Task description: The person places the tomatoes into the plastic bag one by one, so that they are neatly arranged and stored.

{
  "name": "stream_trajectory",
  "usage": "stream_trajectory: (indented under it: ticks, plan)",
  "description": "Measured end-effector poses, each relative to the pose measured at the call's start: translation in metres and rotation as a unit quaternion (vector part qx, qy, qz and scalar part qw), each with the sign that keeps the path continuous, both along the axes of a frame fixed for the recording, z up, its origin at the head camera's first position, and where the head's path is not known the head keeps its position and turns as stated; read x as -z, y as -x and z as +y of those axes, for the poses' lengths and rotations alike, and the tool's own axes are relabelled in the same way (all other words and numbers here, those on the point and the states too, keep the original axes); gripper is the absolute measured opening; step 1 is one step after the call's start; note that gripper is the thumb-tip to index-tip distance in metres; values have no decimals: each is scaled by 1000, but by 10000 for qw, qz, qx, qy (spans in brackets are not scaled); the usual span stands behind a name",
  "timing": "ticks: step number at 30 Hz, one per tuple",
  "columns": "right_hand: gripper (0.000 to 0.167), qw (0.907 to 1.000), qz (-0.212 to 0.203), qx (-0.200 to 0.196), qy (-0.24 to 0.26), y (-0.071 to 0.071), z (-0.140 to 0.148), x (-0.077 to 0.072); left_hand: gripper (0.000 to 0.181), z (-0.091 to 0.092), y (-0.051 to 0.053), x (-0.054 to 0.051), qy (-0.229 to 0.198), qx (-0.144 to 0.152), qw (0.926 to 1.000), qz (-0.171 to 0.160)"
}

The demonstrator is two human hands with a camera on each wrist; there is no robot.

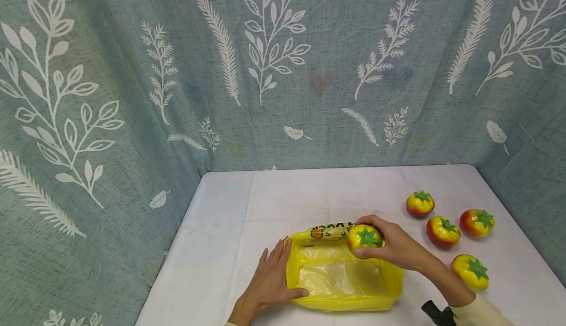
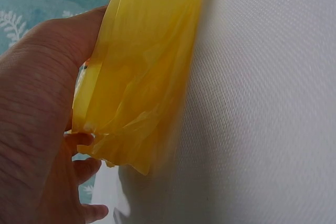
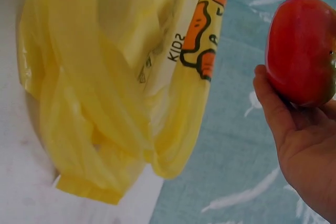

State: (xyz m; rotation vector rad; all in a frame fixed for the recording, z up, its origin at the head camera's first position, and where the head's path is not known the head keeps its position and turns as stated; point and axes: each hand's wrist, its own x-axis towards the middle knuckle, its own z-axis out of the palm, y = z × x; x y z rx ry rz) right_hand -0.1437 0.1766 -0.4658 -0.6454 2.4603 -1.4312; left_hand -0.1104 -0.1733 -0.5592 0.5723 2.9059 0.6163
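A yellow plastic bag (image 1: 340, 302) lies spread with its mouth facing up, the rim folded outward. My left hand (image 1: 270, 279) rests against its left side, fingers fairly straight along the outside and thumb over the near rim. In the left wrist view, that hand (image 2: 47, 93) touches the bag (image 2: 142, 77). Above the far right part of the bag's mouth, my right hand (image 1: 393, 242) grips a red-and-yellow tomato (image 1: 368, 237) with a green leafy top. In the right wrist view, the tomato's red underside (image 3: 299, 51) shows beside the bag (image 3: 94, 103), apart from it.
Several more tomatoes lie to the right on the white table (image 1: 221, 228): one at the back (image 1: 420, 203), others beside it, and one close to my right forearm (image 1: 470, 272). A green-grey leaf-patterned curtain (image 1: 327, 134) surrounds the table's back and sides.
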Motion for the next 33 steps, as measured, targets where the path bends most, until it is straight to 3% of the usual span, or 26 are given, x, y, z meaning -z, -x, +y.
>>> stream_trajectory:
  ticks: [11,19,33]
  plan:
    - [60,9983,-21,-522,-244,4,-18,-8,127,0,0,0,13,14,10000,-3]
    - [57,9963,-18,-801,-318,6,-33,-5,128,0,0,0,4,19,10000,-10]
    - [65,9907,-53,-1042,-877,7,-59,2,128,0,0,-1,13,29,10000,-14]
